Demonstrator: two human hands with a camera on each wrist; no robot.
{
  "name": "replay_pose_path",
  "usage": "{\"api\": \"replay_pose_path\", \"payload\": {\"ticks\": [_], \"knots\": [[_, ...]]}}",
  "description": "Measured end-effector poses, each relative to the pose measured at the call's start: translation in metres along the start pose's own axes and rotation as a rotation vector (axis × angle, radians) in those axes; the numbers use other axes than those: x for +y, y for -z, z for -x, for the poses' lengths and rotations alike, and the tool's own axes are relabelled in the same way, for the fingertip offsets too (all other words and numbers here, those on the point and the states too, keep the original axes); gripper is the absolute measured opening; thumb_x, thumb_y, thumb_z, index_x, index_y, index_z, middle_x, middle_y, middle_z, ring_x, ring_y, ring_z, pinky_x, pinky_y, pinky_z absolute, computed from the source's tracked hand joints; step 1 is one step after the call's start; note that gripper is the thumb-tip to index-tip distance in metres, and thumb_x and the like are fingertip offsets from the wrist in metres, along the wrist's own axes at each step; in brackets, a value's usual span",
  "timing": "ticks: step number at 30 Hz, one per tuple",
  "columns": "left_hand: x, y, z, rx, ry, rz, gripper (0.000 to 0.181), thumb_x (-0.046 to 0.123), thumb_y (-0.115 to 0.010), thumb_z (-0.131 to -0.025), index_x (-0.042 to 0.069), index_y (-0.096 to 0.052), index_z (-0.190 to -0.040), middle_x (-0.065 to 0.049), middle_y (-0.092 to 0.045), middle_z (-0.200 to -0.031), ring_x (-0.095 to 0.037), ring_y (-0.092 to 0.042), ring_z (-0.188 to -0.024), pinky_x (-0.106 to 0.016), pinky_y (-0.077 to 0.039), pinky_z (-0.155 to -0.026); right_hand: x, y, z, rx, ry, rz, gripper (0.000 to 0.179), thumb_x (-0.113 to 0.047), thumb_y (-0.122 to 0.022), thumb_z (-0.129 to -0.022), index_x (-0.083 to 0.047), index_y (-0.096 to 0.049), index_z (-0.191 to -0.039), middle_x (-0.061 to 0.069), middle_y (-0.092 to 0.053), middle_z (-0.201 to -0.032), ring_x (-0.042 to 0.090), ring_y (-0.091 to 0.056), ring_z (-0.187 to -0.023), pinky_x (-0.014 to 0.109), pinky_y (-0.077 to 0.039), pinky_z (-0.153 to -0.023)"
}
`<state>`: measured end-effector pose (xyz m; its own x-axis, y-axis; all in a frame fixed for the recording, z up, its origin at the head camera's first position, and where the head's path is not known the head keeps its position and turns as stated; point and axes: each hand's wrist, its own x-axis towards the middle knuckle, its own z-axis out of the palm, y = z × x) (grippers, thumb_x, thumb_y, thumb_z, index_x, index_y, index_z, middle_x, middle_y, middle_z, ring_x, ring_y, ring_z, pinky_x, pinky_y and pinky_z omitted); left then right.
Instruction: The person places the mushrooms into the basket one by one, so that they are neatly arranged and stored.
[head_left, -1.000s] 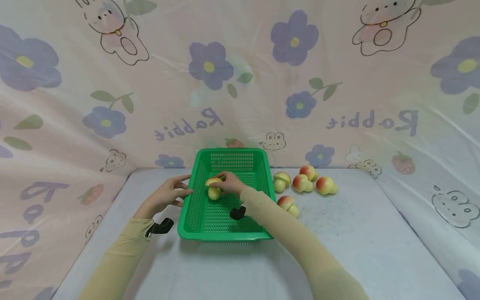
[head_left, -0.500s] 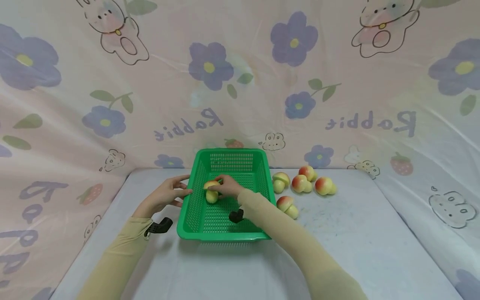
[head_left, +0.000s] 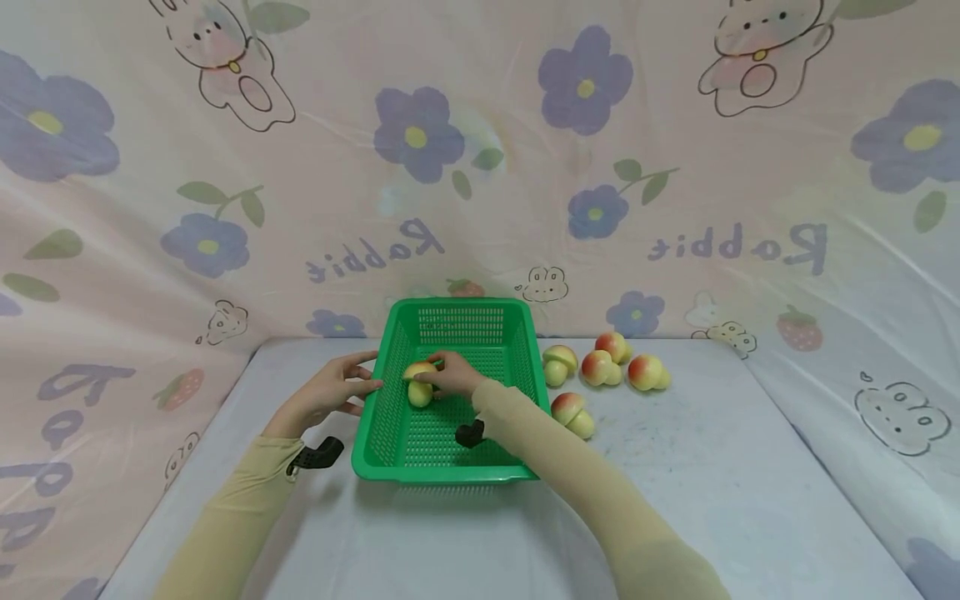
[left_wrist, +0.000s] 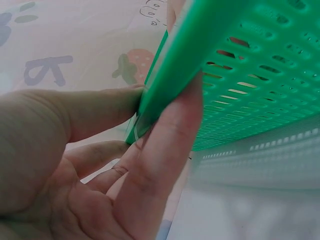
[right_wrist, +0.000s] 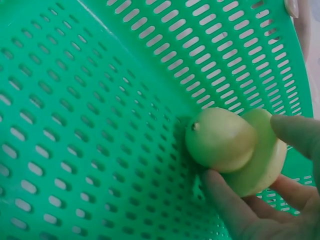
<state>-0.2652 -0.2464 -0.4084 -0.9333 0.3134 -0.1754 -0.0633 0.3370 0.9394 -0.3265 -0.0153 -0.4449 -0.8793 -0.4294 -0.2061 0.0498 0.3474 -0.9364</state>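
A toy mushroom (head_left: 420, 394), with a yellow-orange cap and a pale round stem, is inside the green plastic basket (head_left: 450, 474), near its left wall. My right hand (head_left: 456, 375) holds this mushroom by the cap. In the right wrist view, the thumb and fingers (right_wrist: 227, 197) lie around the mushroom (right_wrist: 220, 140), close over the slotted floor and wall. Outside the basket on the left, my left hand (head_left: 326, 390) pinches its rim. The left wrist view has the thumb and a finger (left_wrist: 167, 145) on either side of the green rim (left_wrist: 175, 65).
Several red-and-yellow mushrooms lie on the white table right of the basket, among them one mushroom (head_left: 572, 415) by the basket's right wall and another mushroom (head_left: 648, 372) farthest right. Behind the table hangs a printed curtain (head_left: 480, 200). A black wrist mount (head_left: 318, 453) sits on each arm.
My right hand has moved slightly left and down with the mushroom, which now sits lower and nearer the basket's left wall. The left hand keeps its place at the rim.
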Motion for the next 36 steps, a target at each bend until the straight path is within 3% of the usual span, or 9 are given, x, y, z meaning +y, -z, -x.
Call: {"api": "replay_pose_path", "payload": {"ticks": [10, 16, 26, 36], "knots": [[0.0, 0.001, 0.0, 0.002, 0.001, -0.001, 0.072, 0.016, -0.063, -0.094, 0.01, -0.022, -0.153, -0.021, -0.05, -0.112, -0.023, -0.064, -0.083, -0.041, -0.058, -0.067, -0.001, 0.002, 0.0, 0.003, -0.002, -0.019, 0.05, -0.011, -0.065, -0.092, 0.004, -0.045, -0.135, 0.023, -0.05, -0.123, 0.035, -0.058, -0.105, 0.042, -0.055, -0.082], [-0.001, 0.001, -0.001, -0.007, -0.009, -0.001, 0.072, 0.016, -0.063, -0.094, 0.009, -0.022, -0.153, -0.02, -0.053, -0.109, -0.021, -0.064, -0.083, -0.039, -0.058, -0.065, -0.004, 0.006, 0.004, -0.006, -0.024, -0.061, 0.052, -0.014, -0.065, -0.092, 0.005, -0.044, -0.136, 0.025, -0.046, -0.128, 0.039, -0.054, -0.111, 0.049, -0.052, -0.086], [-0.001, 0.0, -0.001, -0.013, -0.008, -0.003, 0.071, 0.016, -0.063, -0.095, 0.009, -0.022, -0.153, -0.021, -0.053, -0.111, -0.022, -0.064, -0.084, -0.039, -0.058, -0.066, -0.009, 0.015, 0.005, -0.013, -0.06, -0.052, 0.058, -0.025, -0.064, -0.094, 0.0, -0.041, -0.141, 0.021, -0.044, -0.137, 0.036, -0.048, -0.122, 0.049, -0.046, -0.095], [0.0, 0.0, -0.001, -0.006, 0.0, -0.002, 0.071, 0.015, -0.063, -0.094, 0.01, -0.023, -0.153, -0.021, -0.053, -0.112, -0.022, -0.062, -0.083, -0.039, -0.058, -0.066, -0.025, 0.038, 0.013, -0.054, -0.063, -0.224, 0.058, -0.023, -0.061, -0.095, -0.003, -0.037, -0.145, 0.018, -0.041, -0.143, 0.04, -0.037, -0.132, 0.051, -0.036, -0.105]]}}
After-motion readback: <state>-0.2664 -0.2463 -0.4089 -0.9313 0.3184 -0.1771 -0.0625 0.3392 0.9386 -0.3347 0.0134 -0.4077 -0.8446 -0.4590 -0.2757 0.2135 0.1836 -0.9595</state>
